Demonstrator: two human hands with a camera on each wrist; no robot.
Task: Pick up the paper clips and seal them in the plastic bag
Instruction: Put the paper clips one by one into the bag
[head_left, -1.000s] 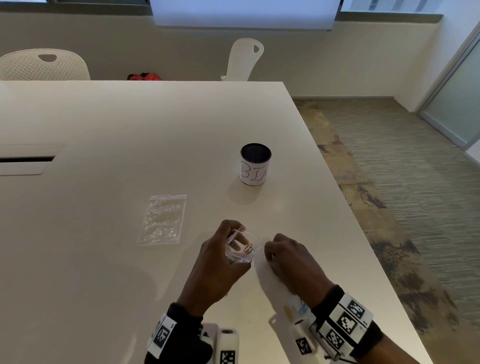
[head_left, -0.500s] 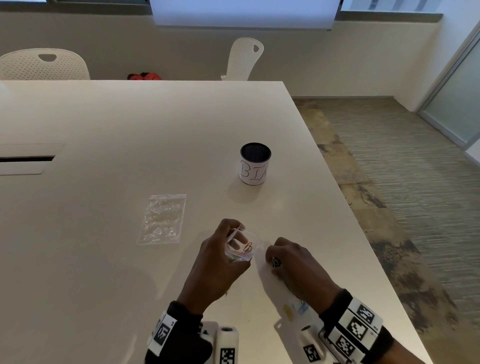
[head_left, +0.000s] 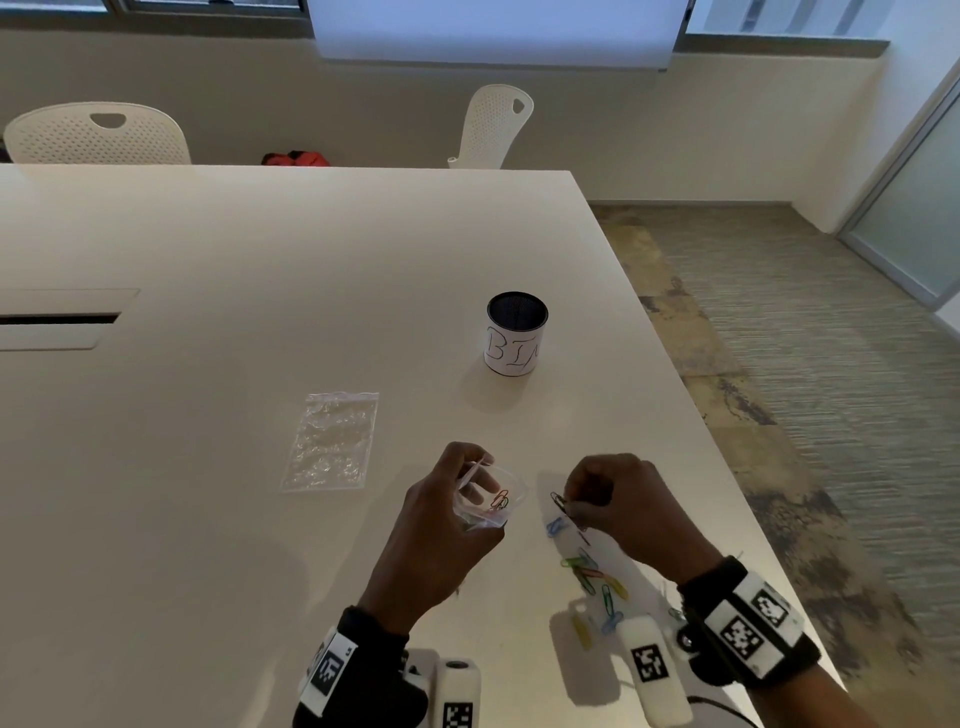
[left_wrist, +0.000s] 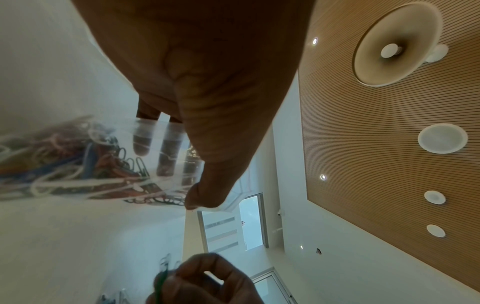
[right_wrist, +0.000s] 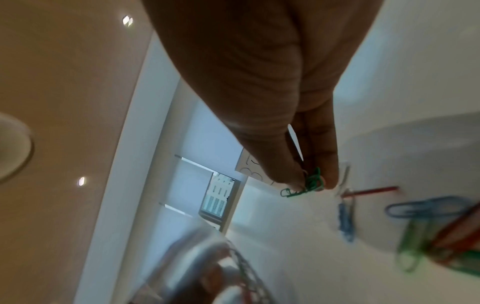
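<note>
The left hand (head_left: 441, 525) held a small clear plastic bag (head_left: 488, 501) just below the middle of the head picture, with its fingers curled round the bag and its mouth held open. Some clips (left_wrist: 85, 162) already lay inside it in many colours.

Half a second before, the right hand (head_left: 631, 512) was low on the table, right beside the bag, and it hid the clips under it. Now it had lifted a little and moved away to the right. Its thumb and finger were pressed together on a green paper clip (right_wrist: 310, 184), maybe more than one. The loose paper clips (head_left: 592, 577) could now be seen on the white table (head_left: 260, 260) in the lower right of the picture, blue, green, red and yellow ones.

So one more pick was done, and the clip probably had to go into the bag next. Many clips were still on the table, so the job looked far from finished, and the bag was not sealed yet.

A second flat bag (head_left: 332, 441) lay to the left, and a black cup (head_left: 517, 332) stood above the hands.
</note>
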